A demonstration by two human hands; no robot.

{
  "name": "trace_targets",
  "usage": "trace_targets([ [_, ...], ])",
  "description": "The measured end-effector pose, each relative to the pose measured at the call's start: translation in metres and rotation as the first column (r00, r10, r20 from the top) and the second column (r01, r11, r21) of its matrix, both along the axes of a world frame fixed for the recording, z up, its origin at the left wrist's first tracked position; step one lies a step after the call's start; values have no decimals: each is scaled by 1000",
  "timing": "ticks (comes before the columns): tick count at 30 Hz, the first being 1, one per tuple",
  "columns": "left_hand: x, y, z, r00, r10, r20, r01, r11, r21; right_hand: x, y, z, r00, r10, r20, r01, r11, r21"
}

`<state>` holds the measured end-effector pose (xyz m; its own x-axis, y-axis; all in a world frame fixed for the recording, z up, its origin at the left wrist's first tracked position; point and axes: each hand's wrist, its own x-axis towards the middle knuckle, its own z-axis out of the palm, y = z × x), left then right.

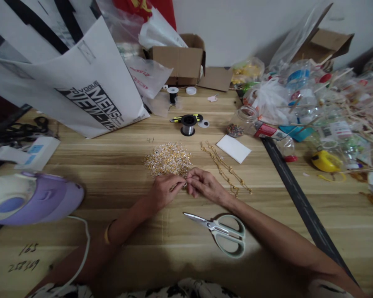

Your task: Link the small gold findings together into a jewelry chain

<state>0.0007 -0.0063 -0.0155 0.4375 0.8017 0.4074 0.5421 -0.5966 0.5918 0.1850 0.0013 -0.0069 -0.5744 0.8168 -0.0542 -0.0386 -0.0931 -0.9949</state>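
Observation:
My left hand (167, 190) and my right hand (205, 184) meet fingertip to fingertip over the wooden table. Both are closed in a pinch around something tiny between them; a small dark, shiny bit shows at the fingertips, too small to name. Just beyond the hands lies a heap of gold and silver beads (168, 158). Right of the heap, a gold chain (224, 167) is stretched out in two strands, one end near my right wrist. Scissors (226, 234) with pale green handles lie below my right hand, blades pointing left.
Farther back are a spool of silver wire (189, 125), a utility knife (176, 119), a dark spool (173, 96) and a jar of beads (240, 123). A white card (233, 148) lies right. A purple iron (46, 198) and paper bag (90, 82) stand left; plastic clutter (301, 99) fills the right.

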Motion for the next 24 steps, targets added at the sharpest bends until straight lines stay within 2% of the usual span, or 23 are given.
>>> trace_targets([
  [8, -1, 0, -4, 997, -69, 42, 66, 996, 66, 1, 3, 2, 1000, -6, -11, 5, 997, -82],
  [12, -2, 0, -5, 996, -91, -22, 93, 990, 101, 1, 3, 0, 1000, -6, -8, 5, 996, -86],
  [17, -5, 0, -6, 984, -129, -122, 152, 965, 212, 2, 3, -2, 1000, 16, 22, -14, 997, -81],
  [20, -7, 0, -6, 977, -136, -167, 181, 938, 295, 2, 4, -3, 1000, 23, 15, -22, 995, -99],
  [24, -8, 1, -1, 954, -151, -260, 259, 851, 457, 2, 4, -1, 999, 16, 28, -12, 993, -119],
])
